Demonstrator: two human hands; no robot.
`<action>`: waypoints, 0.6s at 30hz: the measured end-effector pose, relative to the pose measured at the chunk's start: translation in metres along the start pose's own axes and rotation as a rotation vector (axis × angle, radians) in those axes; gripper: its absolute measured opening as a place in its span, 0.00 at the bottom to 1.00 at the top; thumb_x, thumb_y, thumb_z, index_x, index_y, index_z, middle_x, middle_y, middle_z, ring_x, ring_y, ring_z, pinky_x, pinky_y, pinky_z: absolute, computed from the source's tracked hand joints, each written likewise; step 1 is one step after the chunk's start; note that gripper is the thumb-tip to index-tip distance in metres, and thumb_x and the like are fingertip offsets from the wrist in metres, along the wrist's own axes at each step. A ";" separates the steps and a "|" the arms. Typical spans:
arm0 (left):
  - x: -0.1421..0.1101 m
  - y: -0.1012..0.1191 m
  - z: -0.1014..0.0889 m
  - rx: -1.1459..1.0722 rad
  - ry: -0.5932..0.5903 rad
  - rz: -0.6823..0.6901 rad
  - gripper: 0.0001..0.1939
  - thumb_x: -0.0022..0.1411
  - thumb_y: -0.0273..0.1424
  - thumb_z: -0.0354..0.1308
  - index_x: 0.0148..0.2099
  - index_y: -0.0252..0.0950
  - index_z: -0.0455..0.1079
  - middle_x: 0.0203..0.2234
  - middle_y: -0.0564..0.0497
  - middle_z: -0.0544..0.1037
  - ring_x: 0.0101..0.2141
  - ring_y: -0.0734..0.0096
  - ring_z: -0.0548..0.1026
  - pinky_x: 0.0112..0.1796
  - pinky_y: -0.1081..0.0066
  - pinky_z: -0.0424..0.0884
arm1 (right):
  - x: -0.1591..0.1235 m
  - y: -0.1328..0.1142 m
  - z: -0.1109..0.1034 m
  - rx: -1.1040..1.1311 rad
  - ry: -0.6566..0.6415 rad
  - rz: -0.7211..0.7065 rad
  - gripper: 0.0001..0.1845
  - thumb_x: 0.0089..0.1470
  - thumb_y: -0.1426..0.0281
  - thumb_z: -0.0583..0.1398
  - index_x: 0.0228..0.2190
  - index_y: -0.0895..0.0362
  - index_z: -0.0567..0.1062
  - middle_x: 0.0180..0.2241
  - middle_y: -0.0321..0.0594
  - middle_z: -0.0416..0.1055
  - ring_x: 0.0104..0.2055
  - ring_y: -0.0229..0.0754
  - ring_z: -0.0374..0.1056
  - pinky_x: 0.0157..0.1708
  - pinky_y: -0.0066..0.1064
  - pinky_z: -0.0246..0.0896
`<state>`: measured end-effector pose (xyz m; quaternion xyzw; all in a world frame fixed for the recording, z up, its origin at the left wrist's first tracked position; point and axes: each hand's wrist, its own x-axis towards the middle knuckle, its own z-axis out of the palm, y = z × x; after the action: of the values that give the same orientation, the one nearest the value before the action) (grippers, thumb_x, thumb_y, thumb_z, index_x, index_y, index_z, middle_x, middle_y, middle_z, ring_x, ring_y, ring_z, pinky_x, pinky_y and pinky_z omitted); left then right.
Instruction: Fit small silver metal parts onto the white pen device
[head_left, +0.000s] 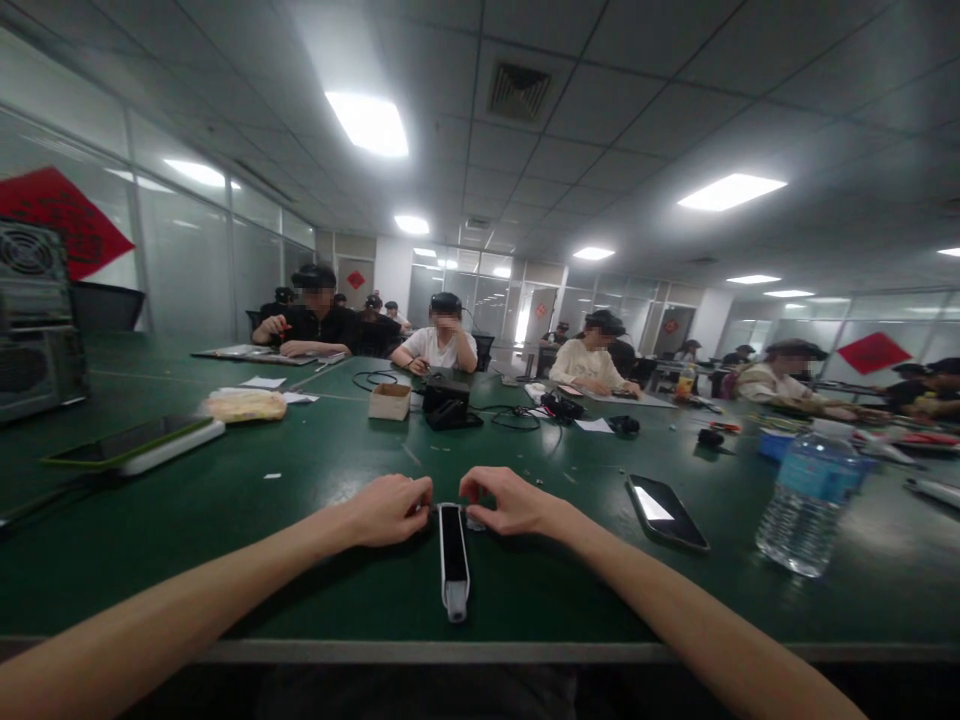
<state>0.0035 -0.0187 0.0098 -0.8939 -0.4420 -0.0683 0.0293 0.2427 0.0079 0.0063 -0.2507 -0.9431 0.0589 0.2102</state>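
Note:
A slim black and white stick-shaped device point(453, 556) lies on the green table point(315, 520), pointing away from me. My left hand point(391, 508) is curled in a pinch at the device's far end on its left side. My right hand point(504, 500) is curled the same way on the right side, fingertips at a small pale part next to the device's far end. What the fingertips grip is too small to make out.
A black phone point(666, 510) lies to the right, a water bottle point(810, 498) beyond it. At left rest a green-cased tablet point(131, 442) and a bagged item point(246, 404). A cardboard box point(390, 400), a black unit point(447, 402) and cables sit mid-table. Several people work at the far side.

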 end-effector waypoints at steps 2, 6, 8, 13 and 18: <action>0.000 0.001 -0.001 -0.001 -0.003 -0.003 0.09 0.62 0.33 0.48 0.41 0.38 0.66 0.31 0.48 0.77 0.31 0.63 0.74 0.29 0.70 0.63 | 0.000 -0.003 -0.001 -0.009 -0.030 0.011 0.10 0.51 0.74 0.60 0.38 0.60 0.70 0.35 0.40 0.70 0.34 0.37 0.66 0.36 0.28 0.62; 0.000 0.001 -0.001 -0.009 -0.008 0.003 0.08 0.62 0.33 0.47 0.41 0.38 0.66 0.30 0.49 0.77 0.31 0.64 0.74 0.28 0.70 0.63 | 0.001 -0.005 0.000 0.027 -0.054 0.021 0.10 0.52 0.73 0.60 0.39 0.59 0.70 0.36 0.40 0.71 0.35 0.37 0.66 0.36 0.27 0.63; 0.000 0.001 -0.001 -0.011 -0.013 0.004 0.09 0.62 0.33 0.47 0.41 0.38 0.66 0.31 0.49 0.77 0.31 0.64 0.74 0.28 0.70 0.63 | 0.001 -0.001 -0.001 0.041 -0.041 0.017 0.10 0.52 0.72 0.60 0.39 0.59 0.70 0.35 0.40 0.71 0.35 0.37 0.67 0.36 0.27 0.63; 0.001 0.001 -0.003 -0.032 -0.019 0.001 0.10 0.62 0.34 0.48 0.42 0.38 0.66 0.30 0.48 0.76 0.32 0.64 0.74 0.29 0.70 0.63 | -0.005 0.030 -0.022 -0.109 0.126 0.092 0.08 0.54 0.72 0.58 0.37 0.60 0.71 0.35 0.41 0.72 0.35 0.38 0.67 0.38 0.29 0.62; 0.000 -0.001 -0.005 -0.055 -0.025 -0.012 0.10 0.62 0.35 0.48 0.41 0.38 0.67 0.30 0.48 0.76 0.33 0.63 0.74 0.30 0.69 0.64 | -0.021 0.075 -0.045 -0.387 0.001 0.328 0.09 0.53 0.75 0.56 0.37 0.60 0.74 0.36 0.43 0.73 0.36 0.40 0.68 0.37 0.29 0.60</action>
<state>0.0027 -0.0185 0.0144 -0.8926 -0.4455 -0.0693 -0.0013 0.3120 0.0623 0.0228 -0.4357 -0.8835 -0.0898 0.1465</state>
